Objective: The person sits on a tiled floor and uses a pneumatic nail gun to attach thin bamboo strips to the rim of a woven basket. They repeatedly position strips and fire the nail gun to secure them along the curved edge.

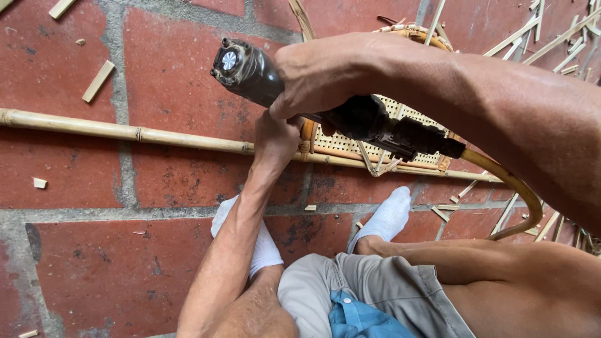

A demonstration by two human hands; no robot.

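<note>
I see my right hand point(325, 75) wrapped tight around a dark nail gun point(282, 84), fingers fully curled about its body — the rear cap faces up toward the camera and a yellow hose point(513, 188) runs off its handle end to the right. The gun hangs just above a woven cane panel point(350, 141) lying on the red brick floor point(75, 150). My left hand point(275, 141) reaches down under the gun and presses against the panel's rounded left edge, fingers closed on the frame as far as I can tell — the tips are hidden. A long bamboo pole point(125, 133) lies across the bricks, running under the panel. Two white socks point(388, 216) sit just below, and offcuts point(99, 80) lie scattered around.
</note>
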